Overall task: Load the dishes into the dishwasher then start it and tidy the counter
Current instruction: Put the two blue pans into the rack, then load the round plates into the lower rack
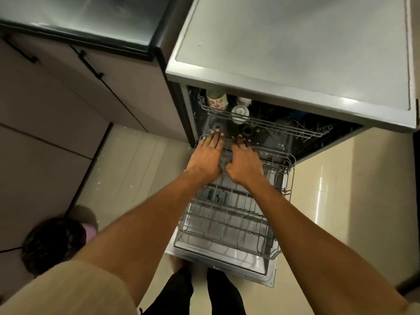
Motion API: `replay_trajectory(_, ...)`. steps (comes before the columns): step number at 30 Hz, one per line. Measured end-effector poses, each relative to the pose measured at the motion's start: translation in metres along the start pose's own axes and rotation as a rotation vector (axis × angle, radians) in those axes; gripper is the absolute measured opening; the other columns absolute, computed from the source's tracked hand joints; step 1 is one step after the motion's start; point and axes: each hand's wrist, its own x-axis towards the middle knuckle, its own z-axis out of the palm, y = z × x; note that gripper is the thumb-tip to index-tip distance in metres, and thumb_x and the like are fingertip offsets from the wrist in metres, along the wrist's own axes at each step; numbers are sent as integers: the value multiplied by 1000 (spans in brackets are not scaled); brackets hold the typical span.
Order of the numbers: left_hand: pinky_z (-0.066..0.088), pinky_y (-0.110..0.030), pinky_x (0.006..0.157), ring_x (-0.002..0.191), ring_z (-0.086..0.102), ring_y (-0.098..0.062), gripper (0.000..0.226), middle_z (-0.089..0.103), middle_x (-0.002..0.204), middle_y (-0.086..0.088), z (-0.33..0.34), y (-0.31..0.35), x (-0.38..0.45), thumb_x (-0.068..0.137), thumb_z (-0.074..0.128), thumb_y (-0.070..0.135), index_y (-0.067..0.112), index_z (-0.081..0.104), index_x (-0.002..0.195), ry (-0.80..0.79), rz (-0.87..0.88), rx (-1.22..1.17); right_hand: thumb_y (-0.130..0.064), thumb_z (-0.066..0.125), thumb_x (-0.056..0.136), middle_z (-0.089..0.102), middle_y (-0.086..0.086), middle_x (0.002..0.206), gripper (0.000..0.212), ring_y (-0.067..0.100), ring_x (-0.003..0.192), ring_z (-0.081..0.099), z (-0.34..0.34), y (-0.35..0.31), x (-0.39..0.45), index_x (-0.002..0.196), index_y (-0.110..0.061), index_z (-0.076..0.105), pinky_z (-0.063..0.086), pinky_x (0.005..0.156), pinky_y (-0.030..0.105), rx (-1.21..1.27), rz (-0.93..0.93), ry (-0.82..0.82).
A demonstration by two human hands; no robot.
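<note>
- Upper rack (261, 123) holds a patterned cup (217, 101) and a white cup (240, 113).
- Lower rack (227, 226) carries no dishes.
- Left hand (206, 158) and right hand (244, 163) rest flat on it, fingers straight, together.

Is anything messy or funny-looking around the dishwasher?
A little. Small white specks lie scattered on the floor left of the open dishwasher, like crumbs or splashes. Inside, the cups sit neatly in the upper rack, and both hands rest on the pulled-out lower rack. Nothing looks broken.
</note>
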Motion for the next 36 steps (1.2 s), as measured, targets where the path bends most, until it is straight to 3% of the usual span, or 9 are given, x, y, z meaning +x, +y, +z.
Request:
replay_trajectory(7,4,-40,126,153,-11,-22,98,-11,166,-11,-49,-65,-65,92,60,37,7,-7,158,163,-38,21,-37,46,100,-1,11,169,79,23,156,0,-17,-101,-23,161,-8,6,7,127,41,-58,-135,98)
replay_trajectory(14,1,-38,125,153,-8,-23,87,-7,166,-13,-121,-155,-142,97,53,33,6,-2,158,322,-81,21,-30,48,98,0,12,169,80,22,156,0,-37,-231,-48,161,-8,5,5,127,40,-89,-205,214)
replay_trajectory(23,2,-38,125,154,-7,-23,95,-5,166,-12,-214,-293,-233,90,59,36,6,-1,158,484,-149,48,-30,48,99,4,12,169,76,22,156,2,-66,-412,-66,161,-8,10,4,125,38,-69,-344,365)
replay_trajectory(36,3,-39,125,154,-6,-22,82,-4,166,-11,-280,-420,-220,96,48,32,6,0,158,534,-261,-13,-32,54,96,7,11,169,82,20,156,3,-105,-546,19,161,-9,11,6,127,38,-43,-475,398)
